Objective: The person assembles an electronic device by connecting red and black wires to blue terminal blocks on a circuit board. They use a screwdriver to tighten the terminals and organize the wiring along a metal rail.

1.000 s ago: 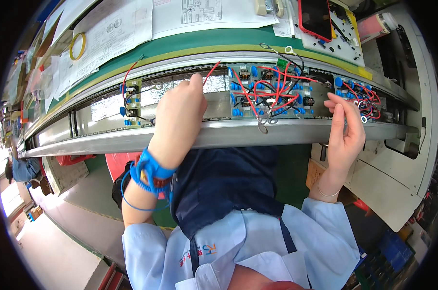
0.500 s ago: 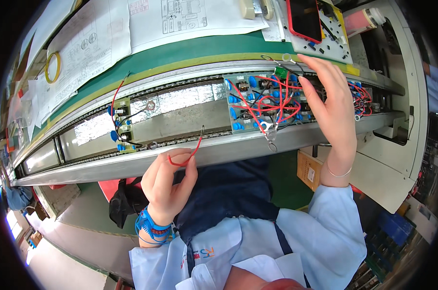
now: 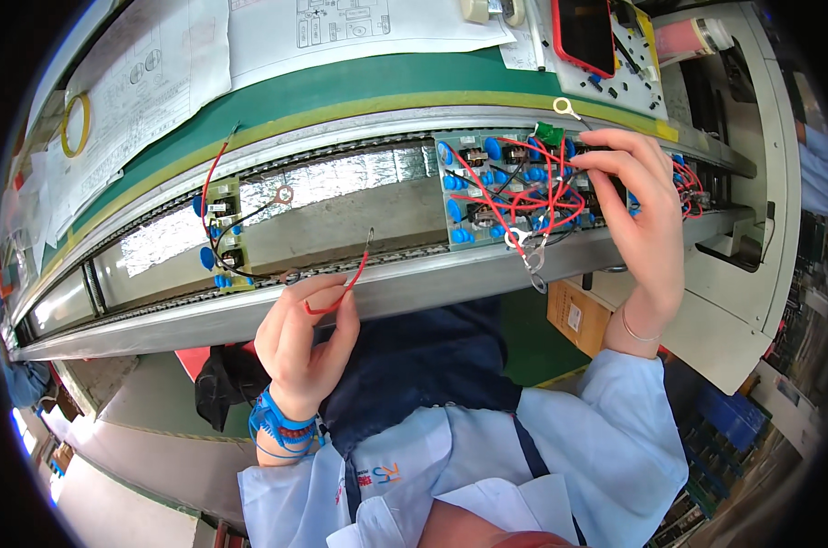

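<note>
In my left hand [image 3: 295, 342], a short red wire [image 3: 352, 285] is pinched between thumb and fingers; its bare tip points up over the near rail. My right hand [image 3: 638, 187] reaches over a populated circuit board [image 3: 452, 203] with blue disc components and tangled red and black wires. Its thumb and fingertips close together at the board's right part, beside a green component [image 3: 549, 134]; what they grip is too small to tell. A ring terminal [image 3: 564, 108] stands out just above those fingers. More ring terminals [image 3: 518, 239] hang toward the near rail.
A smaller board [image 3: 220, 233] with red and black wires sits left on the metal conveyor rails [image 3: 368, 297]. Wiring drawings [image 3: 277, 46], yellow tape [image 3: 74, 125], a red-framed phone [image 3: 584, 36] and a white tray of small black parts [image 3: 615, 91] lie behind. Another wired board [image 3: 688, 187] is at right.
My right hand's fingers have come closer together and lower over the board, and the ring terminal near them has shifted. My left hand still holds the red wire, slightly lower and further left.
</note>
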A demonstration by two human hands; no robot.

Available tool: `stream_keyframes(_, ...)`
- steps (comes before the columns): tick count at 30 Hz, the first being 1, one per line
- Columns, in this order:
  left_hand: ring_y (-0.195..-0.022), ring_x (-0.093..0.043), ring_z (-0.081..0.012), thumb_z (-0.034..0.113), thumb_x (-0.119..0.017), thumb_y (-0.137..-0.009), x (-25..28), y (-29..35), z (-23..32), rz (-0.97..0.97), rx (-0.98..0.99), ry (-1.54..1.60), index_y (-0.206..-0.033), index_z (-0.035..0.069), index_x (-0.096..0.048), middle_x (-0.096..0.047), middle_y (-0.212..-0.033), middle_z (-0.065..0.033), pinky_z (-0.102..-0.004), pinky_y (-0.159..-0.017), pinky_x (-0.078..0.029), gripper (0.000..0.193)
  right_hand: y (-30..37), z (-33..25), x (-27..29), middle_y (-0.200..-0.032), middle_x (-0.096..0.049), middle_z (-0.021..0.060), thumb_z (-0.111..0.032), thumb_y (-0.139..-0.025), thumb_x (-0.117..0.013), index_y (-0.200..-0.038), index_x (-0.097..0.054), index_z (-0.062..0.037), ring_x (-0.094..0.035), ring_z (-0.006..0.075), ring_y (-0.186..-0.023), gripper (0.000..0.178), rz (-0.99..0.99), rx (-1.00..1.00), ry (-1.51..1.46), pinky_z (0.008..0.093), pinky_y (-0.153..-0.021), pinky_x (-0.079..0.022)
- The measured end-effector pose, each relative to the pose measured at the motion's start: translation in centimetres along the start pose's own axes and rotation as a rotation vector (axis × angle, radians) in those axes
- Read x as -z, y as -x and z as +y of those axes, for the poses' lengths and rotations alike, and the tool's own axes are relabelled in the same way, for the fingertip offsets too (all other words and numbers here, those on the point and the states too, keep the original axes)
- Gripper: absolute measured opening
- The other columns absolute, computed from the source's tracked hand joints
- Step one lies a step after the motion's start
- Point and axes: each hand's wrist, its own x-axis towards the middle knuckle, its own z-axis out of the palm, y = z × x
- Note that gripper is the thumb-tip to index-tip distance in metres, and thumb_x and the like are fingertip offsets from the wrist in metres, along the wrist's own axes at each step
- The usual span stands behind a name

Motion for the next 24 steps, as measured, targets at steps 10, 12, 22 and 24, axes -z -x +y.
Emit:
stream_keyframes(10, -0.070, -0.066, -0.0245, -0.014, -0.068, -0.072, -1.0, 0.1, 0.2, 0.030, -0.066, -0.042, -0.083, -0.007, -0.055, -0.066, -0.086, -0.0189, -0.0285, -0.059, -0.054, 0.019, 1.2, 1.6, 0.5, -0.109, -0.061, 0.0028, 0.000, -0.082, -0.059, -0.101, -0.066, -0.0083, -0.056, 0.0223, -0.100, 0.022, 0.000, 0.005, -0.010, 0.0343, -0.089, -0.037)
stream_keyframes(12, -0.071, -0.066, -0.0241, -0.013, -0.068, -0.072, -1.1, 0.1, 0.3, 0.027, -0.066, -0.050, -0.085, -0.006, -0.056, -0.066, -0.086, -0.0184, -0.0282, -0.060, -0.054, 0.019, 1.6, 1.9, 0.6, -0.110, -0.061, 0.0030, 0.000, -0.082, -0.059, -0.103, -0.066, -0.0083, -0.056, 0.0221, -0.101, 0.023, 0.025, -0.007, -0.016, 0.0338, -0.089, -0.037)
stream_keyframes(22, -0.074, -0.067, -0.0254, -0.011, -0.067, -0.074, -0.7, 1.5, 0.3, 0.059, -0.039, -0.020, -0.090, -0.004, -0.059, -0.067, -0.089, -0.0184, -0.0298, -0.066, -0.054, 0.019, 7.0, -2.3, 0.0, -0.102, -0.064, 0.0063, -0.001, -0.076, -0.065, -0.095, -0.069, -0.0053, -0.061, 0.0191, -0.086, 0.020, 0.459, 0.098, -0.167, 0.0339, -0.078, -0.045)
stream_keyframes(24, -0.072, -0.067, -0.0253, -0.011, -0.064, -0.076, -0.3, 2.0, 0.4, 0.085, -0.025, -0.006, -0.092, -0.004, -0.057, -0.066, -0.088, -0.0188, -0.0301, -0.065, -0.054, 0.019, 8.0, -3.7, 0.1, -0.100, -0.064, 0.0034, -0.005, -0.073, -0.068, -0.093, -0.069, -0.0083, -0.060, 0.0164, -0.081, 0.020, 0.268, 0.334, -0.280, 0.0330, -0.075, -0.044)
